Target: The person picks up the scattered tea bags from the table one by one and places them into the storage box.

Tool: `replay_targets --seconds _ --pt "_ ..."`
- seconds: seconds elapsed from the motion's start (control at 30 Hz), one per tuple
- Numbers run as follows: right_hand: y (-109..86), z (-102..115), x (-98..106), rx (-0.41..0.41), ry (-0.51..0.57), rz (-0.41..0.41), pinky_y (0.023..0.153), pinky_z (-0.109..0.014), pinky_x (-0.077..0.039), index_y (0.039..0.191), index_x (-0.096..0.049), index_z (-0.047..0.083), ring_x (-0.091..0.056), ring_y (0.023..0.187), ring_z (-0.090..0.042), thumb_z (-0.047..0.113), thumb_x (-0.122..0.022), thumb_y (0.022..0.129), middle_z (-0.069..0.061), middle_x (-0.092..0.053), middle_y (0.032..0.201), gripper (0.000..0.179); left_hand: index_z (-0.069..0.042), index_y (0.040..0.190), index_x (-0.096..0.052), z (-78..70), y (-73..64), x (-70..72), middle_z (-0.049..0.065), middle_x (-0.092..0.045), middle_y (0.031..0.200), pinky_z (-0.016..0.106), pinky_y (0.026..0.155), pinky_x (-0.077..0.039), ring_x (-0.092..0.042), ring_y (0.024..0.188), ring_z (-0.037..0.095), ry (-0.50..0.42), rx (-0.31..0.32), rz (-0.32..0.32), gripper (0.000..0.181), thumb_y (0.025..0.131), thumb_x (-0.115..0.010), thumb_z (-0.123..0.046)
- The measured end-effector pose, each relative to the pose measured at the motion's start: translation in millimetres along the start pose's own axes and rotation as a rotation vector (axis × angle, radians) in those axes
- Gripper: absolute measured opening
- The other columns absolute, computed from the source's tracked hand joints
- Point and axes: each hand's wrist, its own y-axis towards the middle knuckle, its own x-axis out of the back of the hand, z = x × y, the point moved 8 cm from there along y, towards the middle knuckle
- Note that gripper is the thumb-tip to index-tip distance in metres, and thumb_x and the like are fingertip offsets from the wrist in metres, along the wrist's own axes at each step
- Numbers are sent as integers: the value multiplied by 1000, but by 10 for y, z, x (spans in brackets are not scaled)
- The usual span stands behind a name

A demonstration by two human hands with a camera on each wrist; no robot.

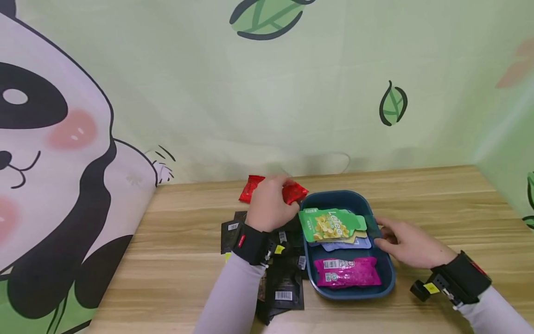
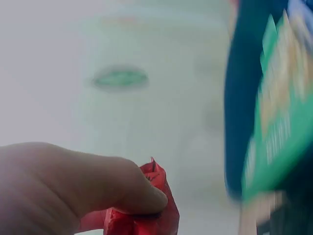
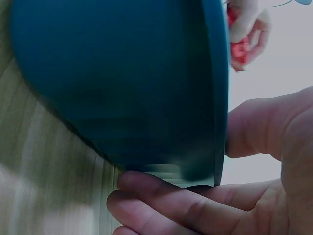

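Note:
My left hand (image 1: 270,204) pinches a red foil packet (image 1: 294,192), its thumb pressed on the crinkled wrapper (image 2: 146,220) in the left wrist view. Red foil also shows on the other side of that hand, at the back of the table. Just right of it stands a dark blue plastic basket (image 1: 392,278). At the basket's right side my right hand (image 1: 410,242) holds the wall, thumb at the rim and fingers along the outside. Inside lie a green snack pouch (image 1: 331,225) over other pouches, and a magenta packet (image 1: 348,272).
Several black packets (image 1: 285,292) with barcode labels lie in a loose pile left of the basket, partly beneath the left forearm. The wooden table (image 1: 179,260) ends at a printed green backdrop (image 1: 208,93) with a panda on the left.

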Motion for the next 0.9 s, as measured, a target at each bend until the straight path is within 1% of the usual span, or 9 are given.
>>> replay_targets --seconds 0.23,0.37,0.43,0.53,0.6,0.67,0.73,0.8,0.9 --pt "0 -8 -5 -7 -8 1 74 -28 -51 146 -40 -11 -64 94 -12 29 -60 96 -5 -70 108 67 -15 123 -68 -635 -175 -182 -1 -63 114 17 69 -46 -55 89 9 -93 -255 133 47 78 -73 -25" --pt "1 11 -5 7 17 6 71 -28 -51 145 -40 -11 -63 90 -9 29 -59 97 -3 -70 105 66 -17 121 -68 -891 -283 -326 -6 -60 108 13 69 -43 -51 88 4 -78 -370 197 45 77 -73 -27" --pt "1 6 -7 7 41 13 67 -27 -50 146 -40 -10 -62 86 -8 28 -59 97 -3 -70 104 65 -18 120 -68 -970 -325 -395 -8 -57 106 11 67 -41 -49 86 2 -71 -396 228 45 76 -73 -28" --pt "1 -4 -9 6 66 23 61 -27 -47 148 -39 -9 -60 80 -8 29 -58 98 -4 -70 105 66 -19 122 -67 -1046 -366 -476 -8 -56 108 11 67 -41 -48 87 1 -62 -426 260 47 76 -74 -28" --pt "1 -4 -8 8 69 23 61 -27 -47 148 -38 -8 -60 80 -8 31 -57 98 -4 -70 106 67 -21 133 -61 -1063 -384 -516 -5 -55 124 15 76 -46 -51 102 5 -40 -431 281 61 76 -76 -36" --pt "1 3 -4 13 59 20 62 -27 -47 148 -38 -9 -61 82 -7 31 -57 98 -4 -70 106 67 -25 148 -49 -1055 -395 -541 -1 -45 146 26 91 -48 -47 123 13 -16 -423 304 82 75 -75 -52" --pt "1 14 -2 18 51 16 64 -27 -48 148 -37 -11 -62 85 -8 30 -57 98 -4 -70 106 67 -30 158 -32 -1029 -398 -552 1 -25 162 41 104 -42 -34 141 23 10 -404 324 104 70 -70 -69" --pt "1 19 1 17 49 13 66 -27 -48 147 -38 -11 -62 86 -8 29 -57 98 -3 -70 105 66 -34 162 -19 -1000 -386 -542 0 -10 167 52 111 -32 -21 149 30 32 -387 329 119 63 -65 -81" --pt "1 3 -2 4 54 18 65 -27 -49 147 -38 -11 -63 87 -9 29 -58 97 -4 -70 107 67 -33 163 -15 -951 -349 -515 0 -7 168 53 115 -24 -18 150 29 67 -382 309 124 60 -58 -89"
